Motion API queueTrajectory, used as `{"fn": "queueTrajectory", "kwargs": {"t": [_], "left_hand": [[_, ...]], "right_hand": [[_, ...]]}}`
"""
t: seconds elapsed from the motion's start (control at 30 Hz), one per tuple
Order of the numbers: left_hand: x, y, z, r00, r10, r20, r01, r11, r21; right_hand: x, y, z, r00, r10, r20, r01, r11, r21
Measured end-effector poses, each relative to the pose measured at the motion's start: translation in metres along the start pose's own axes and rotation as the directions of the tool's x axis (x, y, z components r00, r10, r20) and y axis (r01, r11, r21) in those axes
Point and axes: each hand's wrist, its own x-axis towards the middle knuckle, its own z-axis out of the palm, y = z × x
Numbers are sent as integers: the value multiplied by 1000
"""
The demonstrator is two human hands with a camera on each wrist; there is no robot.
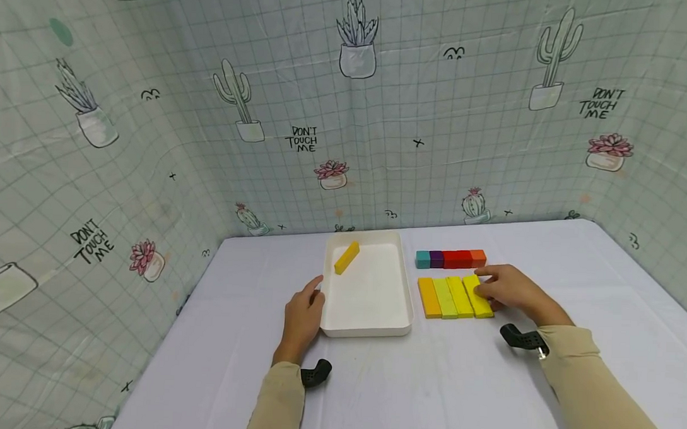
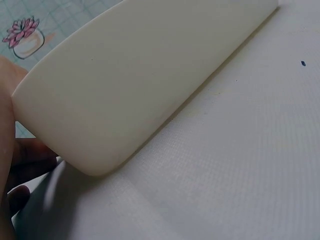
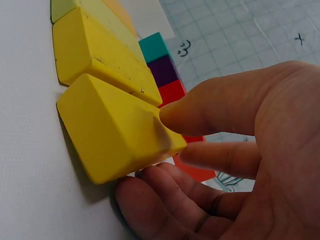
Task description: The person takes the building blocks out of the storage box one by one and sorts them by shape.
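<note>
A white tray (image 1: 368, 331) lies on the table with one yellow block (image 1: 347, 257) inside, tilted near its back left. Against the tray's left wall rests my left hand (image 1: 302, 317), its index finger reaching forward along the side. In the left wrist view, only part of that hand shows past the tray's corner. My right hand (image 1: 508, 288) pinches the rightmost yellow block (image 3: 112, 127) near its far end, thumb on top. That block is angled away from its neighbours: another yellow block (image 1: 459, 297), a lime block (image 1: 444, 298) and an orange-yellow block (image 1: 429, 298).
Behind the long blocks runs a row of smaller ones: teal (image 1: 423, 259), purple (image 1: 436, 259), red (image 1: 457, 259) and orange (image 1: 477, 258). A white cloth covers the table (image 1: 383, 392). A cactus-print curtain (image 1: 381, 115) hangs at the back and sides.
</note>
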Motion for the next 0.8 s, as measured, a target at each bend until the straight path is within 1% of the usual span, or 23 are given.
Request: {"fn": "queueTrajectory", "kwargs": {"t": [0.13,0.37,0.43,0.6,0.8], "left_hand": [[0,0,0,1000,0,-1,0,1000,0],[1,-2,1,1000,-8,3,8,1000,12],[1,-2,1,1000,-1,4,1,1000,15],[1,-2,0,1000,21,2,-21,1000,10],[2,-2,0,1000,11,10,-11,1000,8]], "right_hand": [[1,-1,2,1000,5,-23,-6,999,-51],[1,-3,6,1000,-6,-28,5,998,-68],[1,-3,7,1000,-7,-27,5,997,-73],[0,-4,6,1000,3,-21,-4,998,-63],[0,-3,7,1000,-4,-19,3,999,-48]]}}
